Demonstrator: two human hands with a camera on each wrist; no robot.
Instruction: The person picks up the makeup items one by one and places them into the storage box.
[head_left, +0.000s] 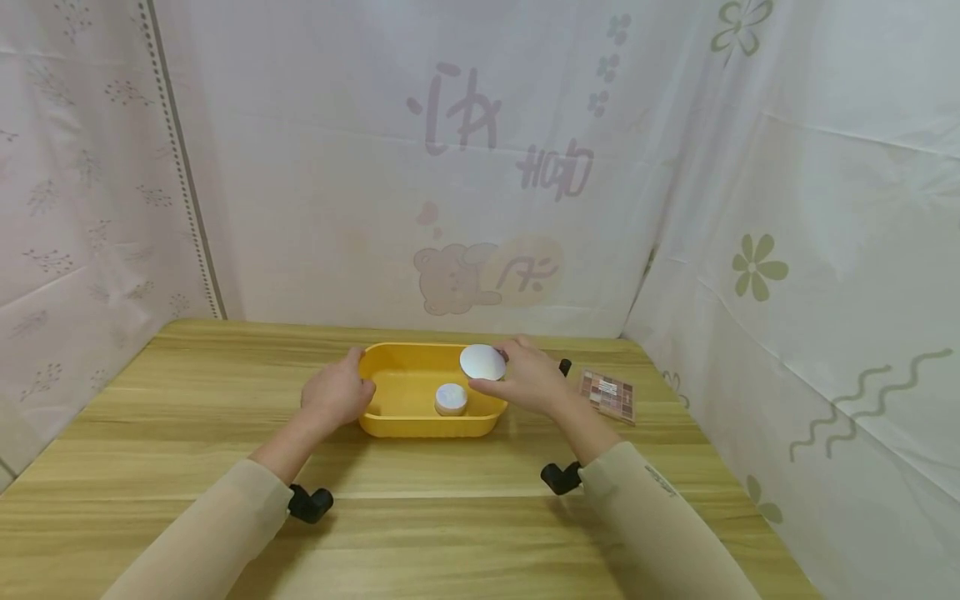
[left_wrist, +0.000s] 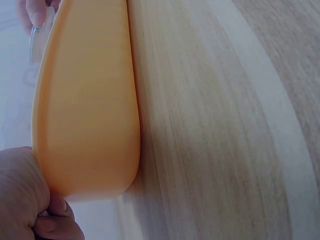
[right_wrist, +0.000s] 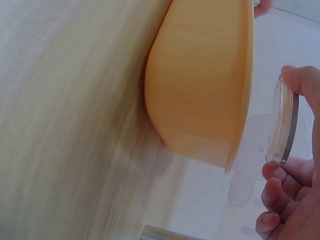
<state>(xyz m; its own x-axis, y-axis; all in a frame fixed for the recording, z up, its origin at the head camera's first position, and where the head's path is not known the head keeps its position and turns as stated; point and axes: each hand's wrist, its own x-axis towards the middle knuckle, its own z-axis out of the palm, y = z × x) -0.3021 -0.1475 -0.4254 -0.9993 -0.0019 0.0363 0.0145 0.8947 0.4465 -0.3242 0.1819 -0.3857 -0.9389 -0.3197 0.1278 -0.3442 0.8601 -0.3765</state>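
Observation:
A yellow plastic basin (head_left: pixel 431 427) stands on the wooden table. My left hand (head_left: pixel 337 390) grips its left rim, fingers and thumb curled over the edge, as the left wrist view also shows (left_wrist: pixel 30 200). With my right hand (head_left: pixel 528 375) I pinch a round compact (head_left: pixel 482 362) by its edge, held above the basin's right end. Seen from the right wrist, the compact (right_wrist: pixel 283 122) has a clear side and a dark backing, apart from the basin wall. A small round jar (head_left: pixel 451 399) with a whitish lid sits inside the basin.
An eyeshadow palette (head_left: pixel 607 397) lies on the table right of my right hand. Behind that hand a small black object (head_left: pixel 565 367) shows partly. A metallic cylinder (right_wrist: pixel 164 233) enters the bottom of the right wrist view. Printed cloth (head_left: pixel 337 208) hangs beyond the table.

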